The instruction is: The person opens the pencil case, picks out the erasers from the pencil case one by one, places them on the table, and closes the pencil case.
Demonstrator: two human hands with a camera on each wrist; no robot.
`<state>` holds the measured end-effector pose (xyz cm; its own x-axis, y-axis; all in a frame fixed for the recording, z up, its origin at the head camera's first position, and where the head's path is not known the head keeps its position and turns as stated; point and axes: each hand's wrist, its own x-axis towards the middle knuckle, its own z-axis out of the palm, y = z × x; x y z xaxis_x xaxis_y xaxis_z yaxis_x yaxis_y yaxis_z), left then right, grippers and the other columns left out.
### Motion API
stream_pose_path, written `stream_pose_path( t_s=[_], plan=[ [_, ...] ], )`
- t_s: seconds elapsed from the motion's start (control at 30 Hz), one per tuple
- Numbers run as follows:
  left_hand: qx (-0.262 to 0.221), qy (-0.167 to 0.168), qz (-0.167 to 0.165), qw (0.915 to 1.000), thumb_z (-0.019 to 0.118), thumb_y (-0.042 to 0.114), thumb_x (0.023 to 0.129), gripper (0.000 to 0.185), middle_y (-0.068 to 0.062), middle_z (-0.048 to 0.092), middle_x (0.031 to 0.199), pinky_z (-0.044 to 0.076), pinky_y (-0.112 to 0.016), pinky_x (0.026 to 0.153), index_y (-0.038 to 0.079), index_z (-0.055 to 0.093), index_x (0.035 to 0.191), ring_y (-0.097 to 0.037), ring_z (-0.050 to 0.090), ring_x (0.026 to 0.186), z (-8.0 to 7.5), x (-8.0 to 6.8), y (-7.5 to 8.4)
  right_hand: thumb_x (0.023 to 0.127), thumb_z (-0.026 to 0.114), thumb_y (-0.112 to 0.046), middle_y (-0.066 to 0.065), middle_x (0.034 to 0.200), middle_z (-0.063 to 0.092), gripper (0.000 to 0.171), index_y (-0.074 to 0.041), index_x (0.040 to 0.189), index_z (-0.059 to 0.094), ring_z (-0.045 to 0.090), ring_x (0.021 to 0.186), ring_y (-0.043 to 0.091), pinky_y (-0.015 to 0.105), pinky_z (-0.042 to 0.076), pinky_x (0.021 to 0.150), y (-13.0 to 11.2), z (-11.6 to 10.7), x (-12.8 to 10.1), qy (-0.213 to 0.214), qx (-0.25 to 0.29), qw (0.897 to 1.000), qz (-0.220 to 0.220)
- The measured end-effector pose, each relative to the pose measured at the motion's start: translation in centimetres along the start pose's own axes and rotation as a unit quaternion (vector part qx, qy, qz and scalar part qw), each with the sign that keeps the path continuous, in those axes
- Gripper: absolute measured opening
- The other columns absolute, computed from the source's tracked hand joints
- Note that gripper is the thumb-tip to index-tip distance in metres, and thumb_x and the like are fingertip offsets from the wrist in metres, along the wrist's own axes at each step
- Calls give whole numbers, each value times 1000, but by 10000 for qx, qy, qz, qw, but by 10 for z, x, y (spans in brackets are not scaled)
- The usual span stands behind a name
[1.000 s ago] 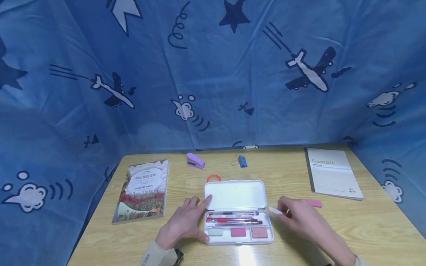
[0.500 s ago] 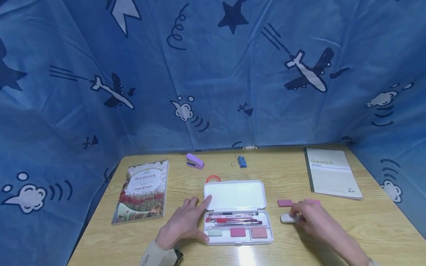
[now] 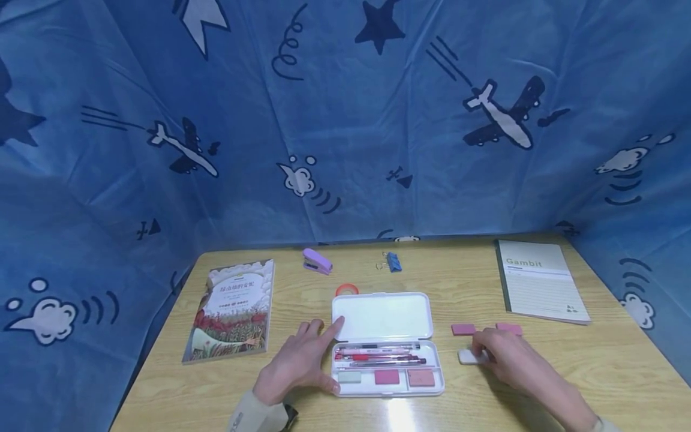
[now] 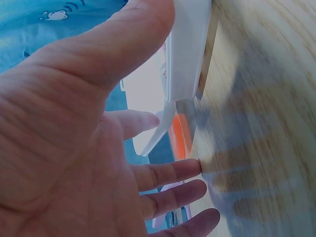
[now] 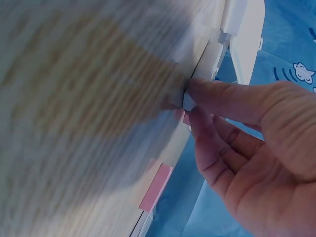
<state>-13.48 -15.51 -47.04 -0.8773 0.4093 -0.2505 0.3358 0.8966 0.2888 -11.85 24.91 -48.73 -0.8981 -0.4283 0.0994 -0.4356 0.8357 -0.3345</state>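
Because the pencil case (image 3: 387, 394) lies open on the desk (image 3: 345, 417), its lid (image 3: 382, 317) folded back, its contents can be listed. Farther trough: assorted pens (image 3: 383, 359), lying lengthwise. Nearer trough: one pale green block (image 3: 349, 377), one dark pink block (image 3: 386, 377) and, past a divider at the case's right end, one light pink block (image 3: 421, 377).

Item, left of the case: left hand (image 3: 302, 363), grip spread wide, thumb at the tray's near corner, index fingertip against the lid.

Item, right of the case: right hand (image 3: 499, 353), grip narrow, thumb and fingers pinching a white block (image 3: 471, 357) by one end (whether it bears on the desk is hard to tell).

Also right of the case, beyond the white block: two pink blocks (image 3: 463, 329), the farther one just beside the knuckles.

Behind the case: an orange tape ring (image 3: 346, 290), close by.

Hazards, as judged: an end-only pinch could let the white block swivel or slip; a stray knuckle could nudge a pink block; a heavy left thumb could slide the case, or a careless index finger drop the lid.
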Motion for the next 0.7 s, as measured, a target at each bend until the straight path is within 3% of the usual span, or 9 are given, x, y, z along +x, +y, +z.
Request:
stream_pose_path(
  t_s=[0.23, 0.4, 0.6, 0.7],
  plan=[
    [25, 49, 52, 10000, 92, 58, 54, 133, -21, 46, 146, 51, -57, 98, 26, 23, 163, -35, 47, 124, 0, -1, 1, 68, 83, 5, -12, 76, 63, 35, -22, 79, 64, 53, 70, 3, 22, 51, 61, -3, 1, 0, -88, -144, 9997, 191],
    [39, 46, 60, 10000, 92, 59, 54, 133, -21, 46, 146, 51, -57, 97, 26, 23, 163, -36, 48, 124, -1, 0, 1, 69, 86, -5, -13, 80, 64, 31, -25, 82, 68, 55, 72, 3, 23, 51, 62, -9, -7, 0, -57, -512, 9983, 272],
    [28, 7, 20, 10000, 92, 59, 54, 133, -21, 46, 147, 50, -58, 99, 27, 23, 163, -36, 47, 125, 0, 1, 0, 72, 86, -13, -7, 88, 73, 22, -22, 87, 72, 67, 80, 12, 31, 58, 71, -39, -13, 18, 511, -470, 9963, -512],
    [20, -12, 1, 10000, 92, 59, 54, 133, -21, 46, 147, 50, -58, 99, 27, 23, 163, -36, 47, 126, -1, 0, 1, 75, 85, -14, -7, 89, 73, 20, -20, 90, 74, 65, 78, 10, 30, 57, 68, -65, -8, 32, 460, -283, 9953, -803]
  ],
)
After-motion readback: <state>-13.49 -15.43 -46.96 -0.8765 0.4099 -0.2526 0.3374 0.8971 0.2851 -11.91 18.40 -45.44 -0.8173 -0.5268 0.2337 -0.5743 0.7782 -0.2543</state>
